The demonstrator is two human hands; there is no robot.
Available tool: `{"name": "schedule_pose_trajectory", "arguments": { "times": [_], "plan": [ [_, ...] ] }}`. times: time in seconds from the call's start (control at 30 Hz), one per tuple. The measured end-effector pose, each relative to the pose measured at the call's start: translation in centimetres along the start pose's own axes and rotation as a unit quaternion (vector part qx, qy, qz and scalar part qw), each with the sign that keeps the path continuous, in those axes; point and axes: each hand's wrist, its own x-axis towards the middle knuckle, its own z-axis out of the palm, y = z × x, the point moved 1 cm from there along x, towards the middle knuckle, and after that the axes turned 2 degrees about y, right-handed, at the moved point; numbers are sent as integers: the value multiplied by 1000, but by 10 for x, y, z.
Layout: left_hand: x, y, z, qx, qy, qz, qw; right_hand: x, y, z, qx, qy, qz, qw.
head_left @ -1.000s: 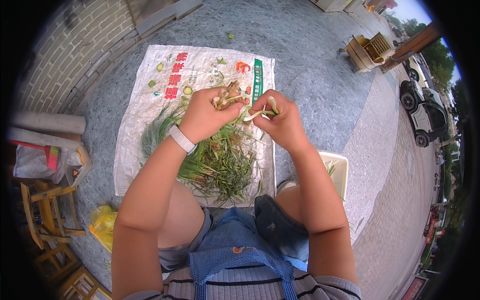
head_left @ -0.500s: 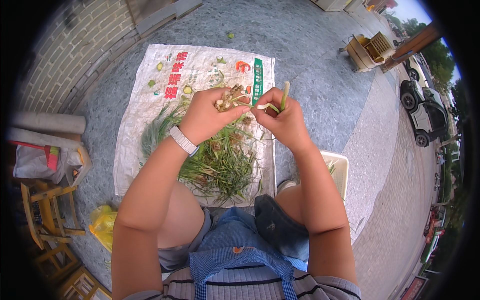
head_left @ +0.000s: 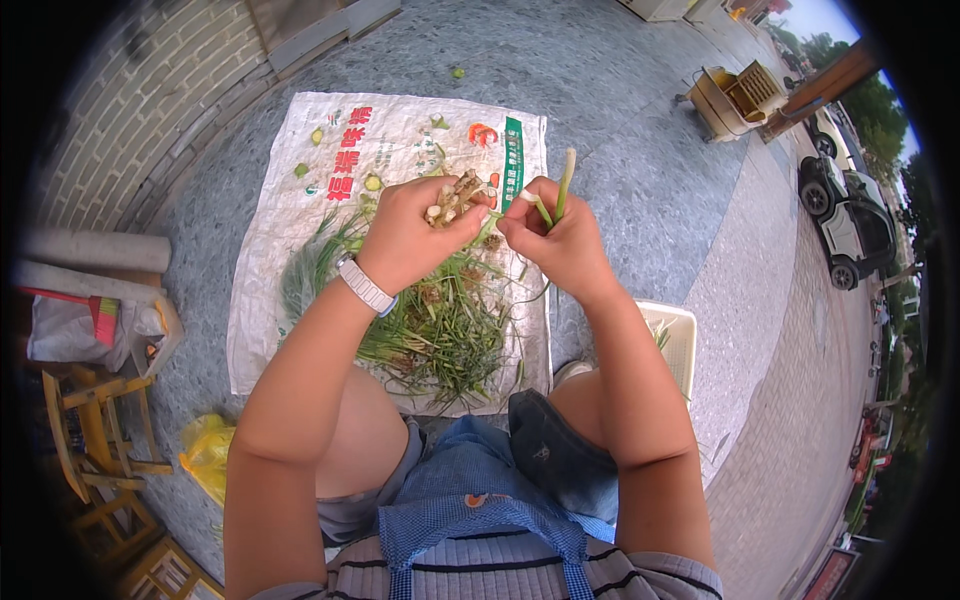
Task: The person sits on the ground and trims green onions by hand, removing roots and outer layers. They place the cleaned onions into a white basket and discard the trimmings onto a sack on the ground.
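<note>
My left hand [head_left: 408,235] is closed round a small bunch of scallions [head_left: 460,196] whose pale, soil-stained root ends stick up. My right hand [head_left: 562,250] pinches a couple of green stalks with white ends, the scallion stalks [head_left: 565,185], pointing up and away. The fingertips of both hands nearly meet over a thin piece of green. Below them a loose heap of green leaves and trimmings [head_left: 445,335] lies on a white woven sack [head_left: 262,250]. A clear plastic bag of long green leaves [head_left: 312,265] rests at the heap's left.
A cream plastic basket [head_left: 683,345] holding some stalks stands by my right leg. To the left are a yellow bag [head_left: 207,450], a wooden chair [head_left: 90,425] and a brick wall [head_left: 160,90]. A yellow mop bucket [head_left: 725,105] and a parked vehicle [head_left: 855,215] are at the far right.
The right hand has drawn slightly closer to the left, and the stalks in it have tilted and show more of their length. The left hand keeps its bunch in nearly the same place.
</note>
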Motion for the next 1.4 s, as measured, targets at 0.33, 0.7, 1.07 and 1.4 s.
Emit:
{"name": "schedule_pose_trajectory", "arguments": {
  "times": [0.33, 0.7, 1.07, 1.4],
  "plan": [
    [7, -15, -8, 108, 91, -3, 990, -3, 1, 1, 9, -2, 8, 1000],
    [3, -1, -3, 59, 16, 56, 997, -2, -3, -2, 9, -7, 7, 1000],
    [4, -11, -10, -40, 31, -121, 991, 0, 6, -8, 23, 13, -11, 1000],
    [-2, -10, 5, -93, -4, -114, 989, -1, 4, 1, -10, 2, -1, 1000]
  ]
}}
